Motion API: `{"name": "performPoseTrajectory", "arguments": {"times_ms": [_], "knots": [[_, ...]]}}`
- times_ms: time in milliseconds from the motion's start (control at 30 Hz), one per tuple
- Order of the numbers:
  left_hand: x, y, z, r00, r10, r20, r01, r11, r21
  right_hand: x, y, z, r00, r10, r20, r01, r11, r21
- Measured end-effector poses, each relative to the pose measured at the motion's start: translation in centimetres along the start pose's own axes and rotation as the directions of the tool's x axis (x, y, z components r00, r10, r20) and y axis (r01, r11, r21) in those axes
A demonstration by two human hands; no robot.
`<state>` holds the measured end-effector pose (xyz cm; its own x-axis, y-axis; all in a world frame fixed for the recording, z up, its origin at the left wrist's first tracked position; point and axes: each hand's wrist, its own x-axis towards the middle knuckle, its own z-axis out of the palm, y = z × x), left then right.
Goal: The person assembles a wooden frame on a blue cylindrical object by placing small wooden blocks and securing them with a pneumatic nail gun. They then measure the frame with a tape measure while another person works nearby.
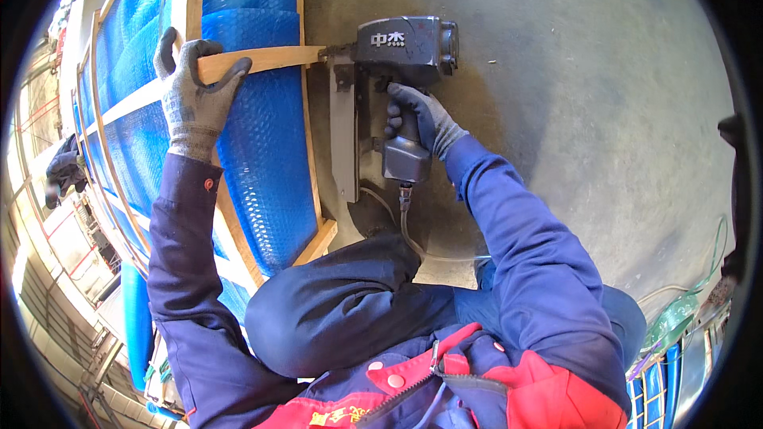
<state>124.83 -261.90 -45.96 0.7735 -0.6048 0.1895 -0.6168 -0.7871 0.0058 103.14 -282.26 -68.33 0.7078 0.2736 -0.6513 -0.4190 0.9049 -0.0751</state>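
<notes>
Nail gun [405, 52] sits pressed to the right end of a wooden slat [266, 59], right hand [421, 115] fingers closed round its handle. Left hand [195, 95] grips the slat across the blue-wrapped frame [306, 111]; several slats farther left look already fixed.

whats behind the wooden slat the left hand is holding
Blue bubble wrap shows behind the wooden slat gripped by the left hand, inside a wooden frame. What the wrap covers cannot be seen.

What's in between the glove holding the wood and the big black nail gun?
In the head view, the wooden slat spans the gap: the left hand grips one end, and the other end meets the nail gun nose. Blue bubble wrap lies behind it.
</notes>
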Motion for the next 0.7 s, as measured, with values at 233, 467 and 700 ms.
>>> {"name": "performPoseTrajectory", "arguments": {"times_ms": [233,467,700], "knots": [[-0.3,-0.4,0.2,0.999,-0.04,0.011,0.04,0.999,-0.01,0.0,-1.2,-0.5,0.975,-0.163,-0.15,0.147,0.982,-0.116],[-0.1,-0.5,-0.3,0.999,0.025,0.035,-0.027,0.999,0.039,-7.4,-6.7,6.2,0.705,-0.391,0.591,0.223,-0.669,-0.709],[0.6,0.7,-1.2,0.996,-0.01,0.089,0.012,1.0,-0.019,6.8,5.2,14.2,0.845,-0.431,0.317,0.421,0.168,-0.892]]}}
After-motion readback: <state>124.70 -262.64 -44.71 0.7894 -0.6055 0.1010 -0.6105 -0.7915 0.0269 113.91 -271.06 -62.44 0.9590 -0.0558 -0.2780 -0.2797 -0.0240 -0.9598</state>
